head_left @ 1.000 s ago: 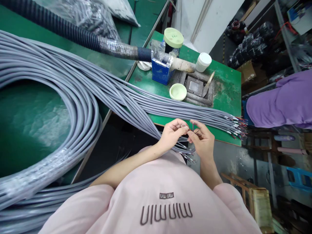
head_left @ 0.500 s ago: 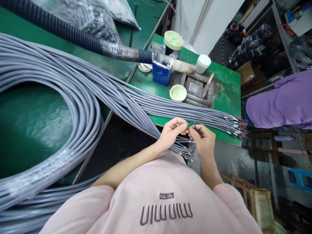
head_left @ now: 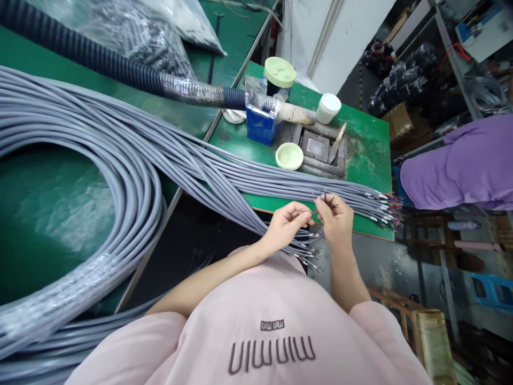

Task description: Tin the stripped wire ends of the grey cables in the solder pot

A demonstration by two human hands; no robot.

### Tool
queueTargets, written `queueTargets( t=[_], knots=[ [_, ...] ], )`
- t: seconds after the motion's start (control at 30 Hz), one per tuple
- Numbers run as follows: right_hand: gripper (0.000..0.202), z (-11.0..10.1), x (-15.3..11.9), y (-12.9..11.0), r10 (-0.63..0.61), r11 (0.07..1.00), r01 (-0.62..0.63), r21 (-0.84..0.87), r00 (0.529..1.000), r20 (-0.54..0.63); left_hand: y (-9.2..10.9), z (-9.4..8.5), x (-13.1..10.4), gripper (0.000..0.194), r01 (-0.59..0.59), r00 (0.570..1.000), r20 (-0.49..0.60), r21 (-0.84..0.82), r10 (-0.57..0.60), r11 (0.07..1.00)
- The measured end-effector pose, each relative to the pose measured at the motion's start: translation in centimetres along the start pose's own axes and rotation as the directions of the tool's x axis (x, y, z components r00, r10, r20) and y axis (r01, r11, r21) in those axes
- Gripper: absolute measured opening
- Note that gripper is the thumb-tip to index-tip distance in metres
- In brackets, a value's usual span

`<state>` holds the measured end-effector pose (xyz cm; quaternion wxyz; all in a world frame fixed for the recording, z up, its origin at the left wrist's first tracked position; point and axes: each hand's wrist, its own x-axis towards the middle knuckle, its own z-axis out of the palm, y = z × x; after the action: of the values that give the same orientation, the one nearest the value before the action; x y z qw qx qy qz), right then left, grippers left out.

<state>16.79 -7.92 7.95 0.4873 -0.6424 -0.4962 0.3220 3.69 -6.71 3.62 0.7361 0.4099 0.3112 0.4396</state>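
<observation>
Thin coloured wires (head_left: 315,210), reddish and dark, stretch between my two hands near the bench's front edge. My left hand (head_left: 289,223) pinches them between thumb and forefinger. With closed fingers, my right hand (head_left: 335,218) grips the wires slightly higher, and a few dark tips poke up above it. Just below lie the stripped ends (head_left: 306,251) of several grey cables, with white bands. Behind my hands a thick bundle of grey cables (head_left: 260,179) runs to the right, ending in fanned coloured wires (head_left: 390,206).
On the green bench (head_left: 368,149) sit a solder pot (head_left: 318,147) with a scraper (head_left: 337,141), a pale green dish (head_left: 289,156), a white tub (head_left: 328,108) and a blue box (head_left: 260,125) under a black hose (head_left: 132,72). A person in purple (head_left: 457,166) is at right.
My right hand has risen a little and my left hand has dropped slightly, so more of the wires shows between them. The whole view has shifted slightly.
</observation>
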Motion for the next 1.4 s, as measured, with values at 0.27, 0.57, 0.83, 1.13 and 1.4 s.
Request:
queueTargets(
  t=[0.27, 0.57, 0.83, 1.13, 1.4],
  knots=[
    [0.02, -3.6, 8.9, -0.1, -0.14, 0.922, 0.17, -0.348, 0.984, 0.11, 1.9, -4.8, 2.7, 0.012, -0.426, 0.842, 0.097, 0.723, 0.531, 0.544],
    [0.019, -3.1, 19.3, 0.1, -0.016, 0.421, 0.278, -0.863, 0.954, 0.3, -0.1, -7.4, 4.5, 0.014, -0.42, 0.787, 0.246, 0.885, 0.565, 0.2],
    [0.027, -1.1, 23.2, 1.2, 0.126, 0.184, 0.386, -0.904, 0.903, 0.411, 0.0, -7.5, 4.5, 0.015, -0.444, 0.795, 0.235, 0.853, 0.559, 0.273],
    [0.031, 0.2, 24.0, 1.8, 0.191, 0.058, 0.394, -0.917, 0.897, 0.398, -0.1, -7.6, 4.4, 0.017, -0.449, 0.806, 0.24, 0.843, 0.541, 0.296],
    [0.029, 0.4, 23.9, 1.7, 0.178, 0.058, 0.35, -0.935, 0.918, 0.354, 0.3, -7.4, 4.4, 0.014, -0.477, 0.754, 0.275, 0.853, 0.597, 0.21]
  ],
)
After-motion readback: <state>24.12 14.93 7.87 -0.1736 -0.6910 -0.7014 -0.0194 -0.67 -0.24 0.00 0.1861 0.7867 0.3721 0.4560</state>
